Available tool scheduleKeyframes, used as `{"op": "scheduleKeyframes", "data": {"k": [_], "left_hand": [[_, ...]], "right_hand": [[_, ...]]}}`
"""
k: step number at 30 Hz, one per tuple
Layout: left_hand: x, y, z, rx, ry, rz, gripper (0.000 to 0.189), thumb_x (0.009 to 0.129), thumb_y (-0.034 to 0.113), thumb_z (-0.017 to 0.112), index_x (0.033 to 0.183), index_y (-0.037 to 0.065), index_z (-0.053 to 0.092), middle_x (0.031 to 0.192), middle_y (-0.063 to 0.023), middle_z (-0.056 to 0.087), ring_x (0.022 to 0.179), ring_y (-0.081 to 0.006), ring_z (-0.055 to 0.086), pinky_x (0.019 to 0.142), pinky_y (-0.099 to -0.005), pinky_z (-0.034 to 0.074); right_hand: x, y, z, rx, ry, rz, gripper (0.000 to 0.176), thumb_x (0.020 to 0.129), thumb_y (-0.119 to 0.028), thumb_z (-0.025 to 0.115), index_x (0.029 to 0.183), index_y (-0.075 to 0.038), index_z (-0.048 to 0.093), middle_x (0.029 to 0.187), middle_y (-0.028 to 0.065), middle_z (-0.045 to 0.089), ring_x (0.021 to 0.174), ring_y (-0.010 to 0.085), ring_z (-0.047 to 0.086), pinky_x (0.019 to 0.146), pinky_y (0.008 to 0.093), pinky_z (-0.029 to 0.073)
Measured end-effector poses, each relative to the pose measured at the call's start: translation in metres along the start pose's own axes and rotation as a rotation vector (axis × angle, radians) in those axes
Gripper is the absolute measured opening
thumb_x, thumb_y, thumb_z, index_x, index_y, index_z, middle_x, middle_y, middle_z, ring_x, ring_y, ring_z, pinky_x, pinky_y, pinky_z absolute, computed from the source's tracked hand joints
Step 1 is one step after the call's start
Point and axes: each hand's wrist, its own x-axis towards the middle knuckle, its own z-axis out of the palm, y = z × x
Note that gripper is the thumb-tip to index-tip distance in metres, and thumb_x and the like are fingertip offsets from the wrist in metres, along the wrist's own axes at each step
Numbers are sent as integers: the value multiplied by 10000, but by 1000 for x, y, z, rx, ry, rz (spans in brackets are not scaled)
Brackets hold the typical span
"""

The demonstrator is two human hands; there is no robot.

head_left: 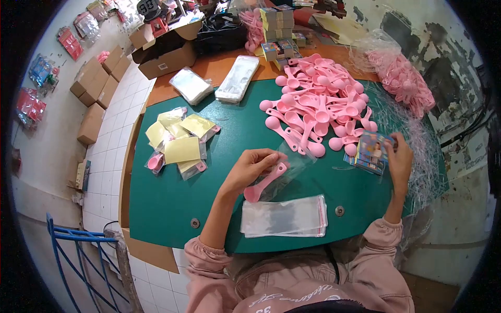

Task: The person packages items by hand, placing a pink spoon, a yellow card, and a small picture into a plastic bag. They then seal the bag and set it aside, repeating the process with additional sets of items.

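Note:
My left hand (254, 168) is closed on a clear plastic bag (296, 163) and a pink measuring spoon (267, 183). The spoon lies slanted, bowl toward me, and seems to be inside the bag. At the right, my right hand (401, 159) pinches the edge of a printed card (373, 147) over a small stack of similar cards (360, 164). In front of me lies a stack of flat clear bags (282, 216). A large heap of pink measuring spoons (321, 99) covers the table beyond my hands.
Filled bags with yellow cards (181, 150) lie on the left of the green table (172, 214). Two more bag stacks (237, 78) sit at the back, near an open cardboard box (167, 55) and bundled cards (277, 31). Crumpled plastic (417, 167) lines the right edge.

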Motion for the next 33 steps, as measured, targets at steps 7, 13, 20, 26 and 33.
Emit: {"op": "scheduleKeyframes", "data": {"k": [7, 13, 20, 26, 33], "left_hand": [[1, 2, 5, -7, 64, -17, 296, 913, 225, 494, 1017, -32, 597, 860, -47, 627, 738, -64, 562, 637, -186, 464], [0, -2, 4, 64, 48, -28, 292, 901, 243, 516, 995, -17, 610, 817, 2, 597, 684, -41, 511, 600, -186, 433], [-3, 2, 16, 110, -44, 64, 347, 890, 229, 534, 1135, -14, 503, 802, -28, 606, 650, -42, 477, 570, -205, 414], [-14, 24, -6, 527, -156, -77, 371, 864, 200, 576, 1164, 24, 445, 760, -52, 604, 617, -62, 514, 584, -223, 464], [-20, 13, -49, 243, -225, -74, 430, 822, 147, 625, 1190, 39, 430, 853, -41, 587, 776, -74, 534, 640, -209, 486]], "right_hand": [[-5, -120, 15, 784, -385, -220, 194, 789, -86, 598, 960, -31, 526, 708, 83, 588, 646, 123, 574, 587, 257, 456], [-2, -121, 40, 711, -625, -504, 198, 776, -116, 623, 921, -22, 527, 697, 98, 588, 604, 127, 544, 553, 273, 441], [-24, -128, 70, 619, -820, -623, 262, 745, -170, 665, 898, -15, 521, 670, 100, 569, 621, 135, 548, 567, 281, 425], [-20, -119, 81, 874, -995, -345, 251, 694, -175, 714, 750, 1, 545, 677, 27, 566, 629, 95, 523, 546, 242, 406], [-20, -124, 69, 1095, -1034, -92, 235, 705, -145, 706, 853, 13, 613, 744, 22, 596, 598, 75, 501, 534, 217, 394]]}}
